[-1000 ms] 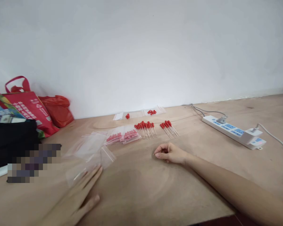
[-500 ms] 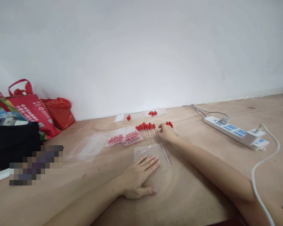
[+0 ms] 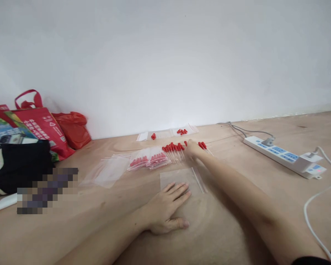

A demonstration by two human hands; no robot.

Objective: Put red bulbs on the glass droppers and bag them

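My left hand lies flat, fingers spread, over the near edge of a clear zip bag on the table. My right hand reaches to the row of droppers, thin stems with red bulbs. Its fingers are curled in at the row's right end; what they hold is hidden. A few more droppers lie just right of that hand. Filled zip bags with red-bulbed droppers inside lie to the left of the row.
Flat clear bags are stacked further left. By the wall lie more bags with loose red bulbs. A white power strip with cables stands at right. Red shopping bags and a black bag are at left.
My right hand has shifted slightly at the row, its fingers now turned more downward and hidden. The left hand stays flat on the bag. The view has moved slightly.
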